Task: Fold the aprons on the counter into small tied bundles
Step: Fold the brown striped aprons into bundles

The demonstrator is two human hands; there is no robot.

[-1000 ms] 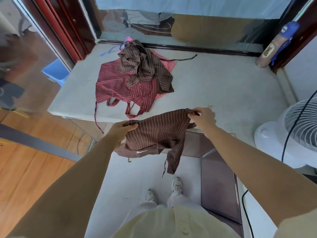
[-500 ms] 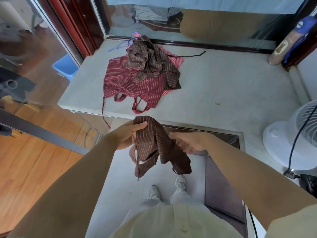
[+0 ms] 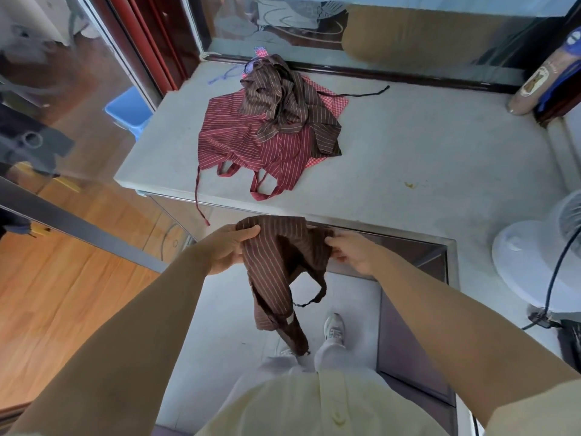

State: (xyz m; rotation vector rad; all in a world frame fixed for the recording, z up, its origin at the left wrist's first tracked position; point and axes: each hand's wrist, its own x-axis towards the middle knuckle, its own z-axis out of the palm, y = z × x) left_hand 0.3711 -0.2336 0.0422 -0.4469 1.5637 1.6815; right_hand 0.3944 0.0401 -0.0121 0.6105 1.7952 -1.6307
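Note:
I hold a brown striped apron (image 3: 276,265) in the air, in front of the counter's near edge. My left hand (image 3: 224,248) grips its left top corner and my right hand (image 3: 350,251) grips its right side, so the cloth is doubled over between them. Its lower part and a dark strap hang down toward my legs. On the grey counter (image 3: 408,158) lies a heap: a red striped apron (image 3: 251,146) flat, a crumpled brown striped apron (image 3: 283,99) on top, and a red checked cloth (image 3: 338,103) underneath.
A white fan (image 3: 534,253) with a black cable stands at the right. A brown and blue bottle (image 3: 540,80) leans at the back right corner. Glass panels line the back and left. A blue bin (image 3: 129,108) sits beyond the counter's left end.
My hands came together, folding the brown apron in half, then moved slightly apart again. The apron now hangs longer below my hands.

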